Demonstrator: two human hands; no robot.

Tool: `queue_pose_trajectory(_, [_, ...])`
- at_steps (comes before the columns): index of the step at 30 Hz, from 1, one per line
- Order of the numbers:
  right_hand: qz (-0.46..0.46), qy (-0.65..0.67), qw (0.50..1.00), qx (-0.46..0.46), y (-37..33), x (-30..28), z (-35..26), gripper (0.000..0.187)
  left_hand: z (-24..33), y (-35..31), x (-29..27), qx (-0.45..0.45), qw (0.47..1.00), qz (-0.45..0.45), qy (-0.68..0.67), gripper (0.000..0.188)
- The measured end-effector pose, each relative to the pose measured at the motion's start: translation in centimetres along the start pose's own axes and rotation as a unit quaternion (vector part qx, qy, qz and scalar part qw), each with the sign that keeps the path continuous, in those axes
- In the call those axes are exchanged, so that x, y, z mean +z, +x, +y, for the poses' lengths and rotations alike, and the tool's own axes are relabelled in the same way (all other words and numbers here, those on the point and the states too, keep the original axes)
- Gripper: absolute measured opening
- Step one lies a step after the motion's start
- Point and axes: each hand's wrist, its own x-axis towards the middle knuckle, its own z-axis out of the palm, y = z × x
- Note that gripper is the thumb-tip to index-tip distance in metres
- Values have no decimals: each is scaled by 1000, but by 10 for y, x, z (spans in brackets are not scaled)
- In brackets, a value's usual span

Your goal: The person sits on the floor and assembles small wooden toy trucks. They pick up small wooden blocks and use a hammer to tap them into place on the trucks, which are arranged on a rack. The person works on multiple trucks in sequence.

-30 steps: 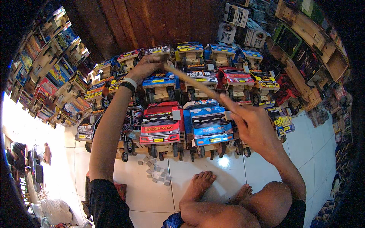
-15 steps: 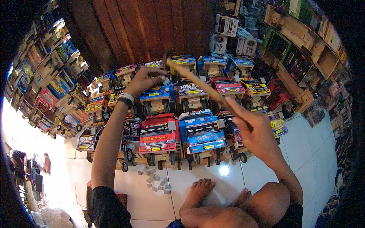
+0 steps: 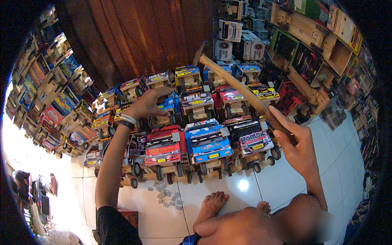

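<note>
My right hand (image 3: 296, 145) is closed around the wooden handle of a hammer (image 3: 241, 87). The hammer slants up and left over the rows of toy trucks, its head raised above the back row. My left hand (image 3: 149, 104) reaches over a blue toy truck (image 3: 168, 104) in the middle row, fingers along its top and thumb at its front, covering its left part. In the front row stand a red toy truck (image 3: 162, 148), a light-blue one (image 3: 209, 143) and a black and grey one (image 3: 254, 139). Small grey blocks are fixed on some trucks.
Loose small grey blocks (image 3: 165, 195) lie on the white tiled floor (image 3: 159, 220) near my bare feet (image 3: 212, 208). Stacked toy trucks (image 3: 53, 94) rise at the left. Wooden truck bodies (image 3: 312, 28) are piled at the right. A brown wall (image 3: 139, 36) stands behind.
The hammer has moved up and right, away from the blue truck. My left hand has opened wider and come down over that truck. The view has shifted slightly.
</note>
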Motion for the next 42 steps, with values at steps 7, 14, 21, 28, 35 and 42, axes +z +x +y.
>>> queue_pose_trajectory(7, [-7, -3, 1000, -7, -5, -2, 8, 53, 2, -4, 4, -14, 1000, 0, 3, 104])
queue_pose_trajectory(14, [87, -41, 993, -66, -20, -20, 23, 48, 65, -52, -13, -45, 980, 192, -22, 98])
queue_pose_trajectory(21, [104, -59, 992, -28, -50, -69, 65, 49, 204, -233, 117, -337, 863, 377, -17, 21])
queue_pose_trajectory(28, [40, 47, 998, 9, -46, -45, 90, 45, 317, -319, 265, -550, 779, 299, -36, 21])
queue_pose_trajectory(35, [0, 76, 987, -138, 4, -4, 77, 40, 251, -347, 287, -540, 799, 264, 15, 29])
queue_pose_trajectory(42, [-8, 103, 988, -114, 14, 15, 45, 42, 168, -325, 310, -496, 849, 158, -89, 47])
